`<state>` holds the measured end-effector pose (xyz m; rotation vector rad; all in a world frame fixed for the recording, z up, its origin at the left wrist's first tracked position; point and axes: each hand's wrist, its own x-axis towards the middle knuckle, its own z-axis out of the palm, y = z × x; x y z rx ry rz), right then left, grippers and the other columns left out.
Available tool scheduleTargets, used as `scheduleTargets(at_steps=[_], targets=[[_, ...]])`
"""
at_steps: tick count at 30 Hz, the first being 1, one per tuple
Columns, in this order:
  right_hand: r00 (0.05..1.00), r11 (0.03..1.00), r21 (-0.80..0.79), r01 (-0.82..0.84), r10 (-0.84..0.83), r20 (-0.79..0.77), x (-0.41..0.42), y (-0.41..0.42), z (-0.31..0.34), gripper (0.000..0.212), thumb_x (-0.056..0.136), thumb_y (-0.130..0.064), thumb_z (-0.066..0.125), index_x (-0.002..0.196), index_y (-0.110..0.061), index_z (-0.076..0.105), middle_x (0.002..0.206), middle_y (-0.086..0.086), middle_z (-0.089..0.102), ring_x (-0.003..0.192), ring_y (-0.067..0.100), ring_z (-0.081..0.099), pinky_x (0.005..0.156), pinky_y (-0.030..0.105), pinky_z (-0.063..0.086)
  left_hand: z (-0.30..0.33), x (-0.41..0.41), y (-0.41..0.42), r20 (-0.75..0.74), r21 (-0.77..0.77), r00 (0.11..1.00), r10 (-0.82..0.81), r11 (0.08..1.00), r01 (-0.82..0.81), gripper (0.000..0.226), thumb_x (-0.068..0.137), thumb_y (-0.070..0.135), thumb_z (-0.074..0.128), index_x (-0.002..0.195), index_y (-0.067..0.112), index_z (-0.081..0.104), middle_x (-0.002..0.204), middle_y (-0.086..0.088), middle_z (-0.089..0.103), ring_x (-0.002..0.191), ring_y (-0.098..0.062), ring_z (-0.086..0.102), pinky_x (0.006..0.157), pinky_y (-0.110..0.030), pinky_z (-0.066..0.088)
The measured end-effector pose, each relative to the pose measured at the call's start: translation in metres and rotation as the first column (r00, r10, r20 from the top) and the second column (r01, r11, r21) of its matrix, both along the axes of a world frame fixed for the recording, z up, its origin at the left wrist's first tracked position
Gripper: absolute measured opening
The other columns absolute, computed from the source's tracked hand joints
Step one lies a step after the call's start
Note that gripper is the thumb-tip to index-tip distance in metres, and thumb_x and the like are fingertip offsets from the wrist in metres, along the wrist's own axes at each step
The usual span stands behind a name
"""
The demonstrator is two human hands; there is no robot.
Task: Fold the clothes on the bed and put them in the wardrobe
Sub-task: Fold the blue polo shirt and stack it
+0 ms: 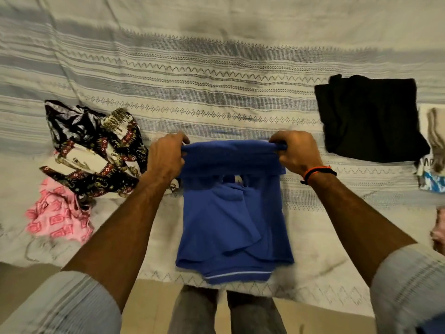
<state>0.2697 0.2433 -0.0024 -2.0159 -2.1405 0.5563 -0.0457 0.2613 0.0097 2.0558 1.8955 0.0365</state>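
Observation:
A blue shirt (231, 225) lies partly folded on the bed (216, 75), right in front of me, its near hem hanging at the bed's front edge. My left hand (166, 155) pinches its far left corner and my right hand (298, 153) pinches its far right corner, lifting the far end so it curls over toward me. A crumpled black-and-white patterned garment (94, 150) lies to the left, with a pink patterned one (57, 213) beside it. A folded black garment (368, 119) sits to the right.
At the right edge lies a folded white and blue printed piece (433, 165), and a pink bit of cloth (438, 227) below it. The striped bedspread stretches away behind the clothes. My legs and the beige floor (149, 307) show beneath the bed's front edge.

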Motion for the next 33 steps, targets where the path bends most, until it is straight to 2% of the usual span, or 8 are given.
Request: scheduleTargets(at_steps=[5,9,16,19,24,28,30,33], targets=[[0.999,0.999,-0.006,0.04,-0.04,-0.004,-0.007,-0.062,0.008,0.041,0.069,-0.001,0.066,0.105,-0.02,0.075,0.105,0.008,0.074,0.098,0.035,0.065,0.084,0.04,0.053,0.003,-0.009,-0.059,-0.038,-0.007,0.996,-0.076,0.997,0.075,0.03,0.08,0.007,0.07,0.108,0.017,0.068,0.105,-0.009,0.066,0.094,-0.03,0.062,0.079,-0.039,0.052],[0.997,0.997,-0.006,0.072,-0.072,0.018,-0.015,-0.115,0.004,0.041,0.069,0.001,0.065,0.104,-0.018,0.075,0.107,0.009,0.072,0.1,0.035,0.064,0.085,0.042,0.052,-0.006,-0.024,-0.11,0.03,0.023,0.996,-0.086,0.996,0.085,0.028,0.077,0.003,0.067,0.102,0.015,0.069,0.103,-0.011,0.064,0.095,-0.034,0.061,0.08,-0.041,0.051],[0.999,0.986,0.166,0.016,-0.009,-0.042,-0.019,-0.205,-0.009,0.033,0.055,0.008,0.072,0.083,-0.01,0.072,0.084,0.009,0.071,0.077,0.035,0.064,0.065,0.037,0.051,-0.021,-0.039,-0.197,0.139,0.081,0.987,-0.081,0.994,0.07,0.028,0.072,0.0,0.068,0.096,0.015,0.065,0.099,-0.006,0.062,0.091,-0.027,0.057,0.074,-0.04,0.051],[0.998,0.985,0.17,-0.005,0.014,-0.056,-0.017,-0.233,-0.019,0.033,0.049,0.006,0.071,0.077,-0.012,0.07,0.08,0.006,0.068,0.072,0.034,0.061,0.058,0.038,0.05,-0.031,-0.043,-0.228,0.154,0.058,0.982,-0.106,0.993,0.099,0.028,0.07,0.001,0.07,0.093,0.015,0.064,0.095,-0.005,0.062,0.086,-0.023,0.057,0.072,-0.037,0.051],[0.993,0.991,0.068,-0.119,0.118,0.023,-0.018,-0.263,-0.038,0.03,0.049,0.002,0.08,0.074,-0.013,0.07,0.076,0.007,0.067,0.067,0.034,0.062,0.056,0.035,0.049,-0.056,-0.045,-0.26,0.078,-0.042,0.983,-0.168,0.984,0.172,0.022,0.068,0.005,0.071,0.086,0.015,0.065,0.088,-0.006,0.062,0.078,-0.027,0.057,0.067,-0.037,0.049],[0.988,0.992,0.019,-0.123,0.12,0.101,-0.022,-0.277,-0.048,0.032,0.049,0.012,0.079,0.072,-0.009,0.072,0.07,0.009,0.067,0.061,0.035,0.061,0.055,0.034,0.048,-0.066,-0.042,-0.269,0.001,-0.116,0.981,-0.192,0.975,0.191,0.023,0.066,0.007,0.075,0.085,0.015,0.065,0.087,-0.006,0.063,0.077,-0.026,0.057,0.068,-0.035,0.047],[0.981,0.993,-0.056,-0.104,0.112,0.158,-0.023,-0.277,-0.048,0.028,0.056,0.01,0.076,0.077,-0.008,0.073,0.076,0.01,0.069,0.068,0.036,0.062,0.06,0.036,0.05,-0.063,-0.039,-0.269,-0.039,-0.176,0.976,-0.213,0.963,0.203,0.022,0.07,0.012,0.074,0.089,0.018,0.065,0.09,-0.004,0.064,0.079,-0.022,0.057,0.07,-0.03,0.045],[0.961,0.941,-0.325,-0.096,0.173,0.216,-0.026,-0.269,-0.04,0.028,0.071,-0.007,0.068,0.096,-0.017,0.073,0.098,0.004,0.069,0.091,0.033,0.064,0.074,0.036,0.051,-0.051,-0.033,-0.26,-0.119,-0.346,0.954,-0.276,0.912,0.22,0.024,0.074,0.022,0.069,0.096,0.023,0.063,0.097,0.001,0.064,0.084,-0.019,0.059,0.072,-0.027,0.042]])
